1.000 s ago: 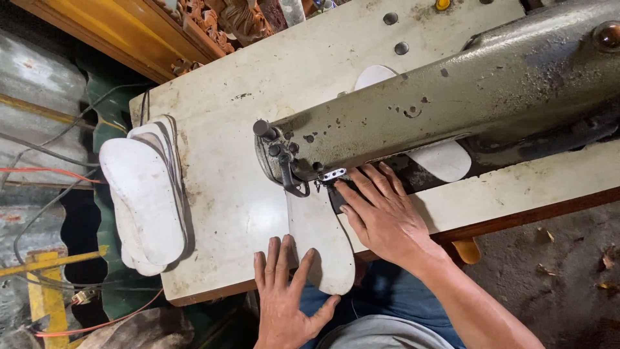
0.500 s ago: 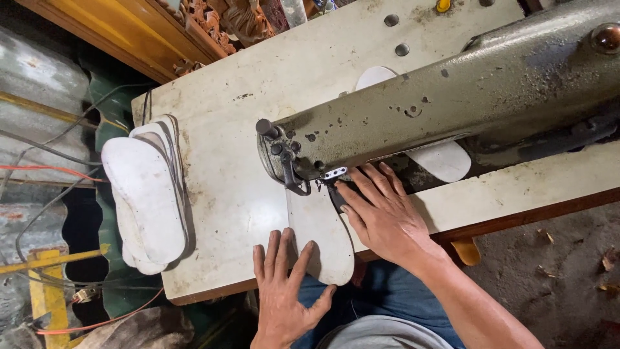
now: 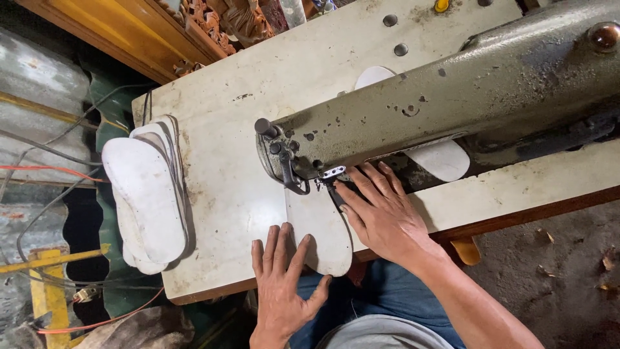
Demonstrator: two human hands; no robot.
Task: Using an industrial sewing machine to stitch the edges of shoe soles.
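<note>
- I press my left hand [image 3: 281, 284] and right hand [image 3: 381, 213] flat, fingers spread, gripping nothing, on the white insole [image 3: 320, 229].
- It sits under the sewing machine [image 3: 452, 97] presser foot [image 3: 334, 173]; stitching looks under way, so the next feed needs steady guiding.

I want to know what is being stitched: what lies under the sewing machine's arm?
A white sole-shaped piece runs under the needle end, pressed flat by both hands. Another white piece shows farther right; its middle is hidden by the sewing machine's arm.

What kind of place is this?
Probably a small shoe-making workshop: a worn industrial sewing machine, a stack of white insoles on the table's end, and another sole piece under the person's hands.
</note>
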